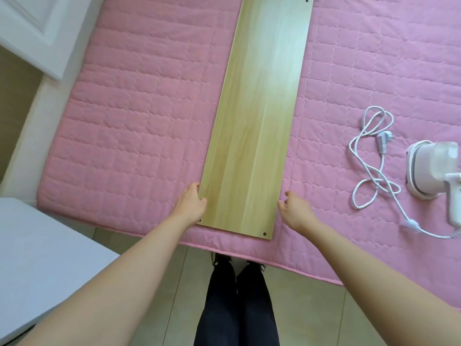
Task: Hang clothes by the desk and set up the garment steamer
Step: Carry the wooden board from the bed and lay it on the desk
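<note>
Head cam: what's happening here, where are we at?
A person stands at the foot of a bed with a pink quilt. A long wooden board lies flat on it. The left hand touches the board's near left edge; the right hand hovers just off its right edge, fingers loosely curled. The white steamer sits to the right, its cord loose and unplugged. No clothes in view.

We see long wooden board (pixel 257 116) flat on pink quilted bed (pixel 139 101). Left hand (pixel 190 204) touches board's left edge; right hand (pixel 296 208) just beside right edge, fingers loosely curled. White steamer (pixel 434 171) and tangled cord (pixel 374 156) lie right.
</note>
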Action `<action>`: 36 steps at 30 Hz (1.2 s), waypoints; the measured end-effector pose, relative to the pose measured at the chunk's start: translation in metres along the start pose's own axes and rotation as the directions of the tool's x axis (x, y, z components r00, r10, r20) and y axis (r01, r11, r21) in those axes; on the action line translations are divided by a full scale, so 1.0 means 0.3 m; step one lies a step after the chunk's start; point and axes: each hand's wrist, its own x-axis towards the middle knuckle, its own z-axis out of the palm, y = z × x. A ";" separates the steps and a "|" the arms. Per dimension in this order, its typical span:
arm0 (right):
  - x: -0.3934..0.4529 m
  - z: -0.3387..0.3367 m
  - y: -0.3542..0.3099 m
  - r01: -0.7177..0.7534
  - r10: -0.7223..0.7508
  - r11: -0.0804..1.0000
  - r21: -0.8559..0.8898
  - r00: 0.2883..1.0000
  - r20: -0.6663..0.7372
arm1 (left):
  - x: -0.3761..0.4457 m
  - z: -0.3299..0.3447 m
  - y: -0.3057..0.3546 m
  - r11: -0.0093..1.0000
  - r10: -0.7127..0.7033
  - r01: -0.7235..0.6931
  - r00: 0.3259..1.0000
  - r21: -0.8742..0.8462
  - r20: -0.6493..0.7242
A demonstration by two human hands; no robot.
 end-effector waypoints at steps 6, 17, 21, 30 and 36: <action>0.119 0.039 -0.010 -0.040 0.040 0.999 -0.002 0.999 -0.013 | 0.127 0.034 -0.011 0.999 -0.028 0.029 0.999 -0.043 0.016; 0.182 0.068 -0.077 -0.131 0.136 0.985 0.117 0.990 -0.037 | 0.201 0.129 0.019 0.991 -0.135 0.136 0.988 0.008 -0.078; 0.166 0.087 -0.060 -0.133 0.157 0.962 0.238 0.984 -0.084 | 0.199 0.154 0.046 0.979 -0.205 0.203 0.975 -0.028 -0.081; 0.040 0.188 0.001 -0.145 0.156 0.958 0.247 0.987 -0.024 | 0.074 0.180 -0.051 0.964 -0.267 0.266 0.963 -0.015 -0.034; -0.088 0.299 0.066 -0.241 0.212 0.942 0.234 0.967 0.141 | -0.046 0.211 -0.189 0.933 -0.360 0.360 0.933 0.022 0.022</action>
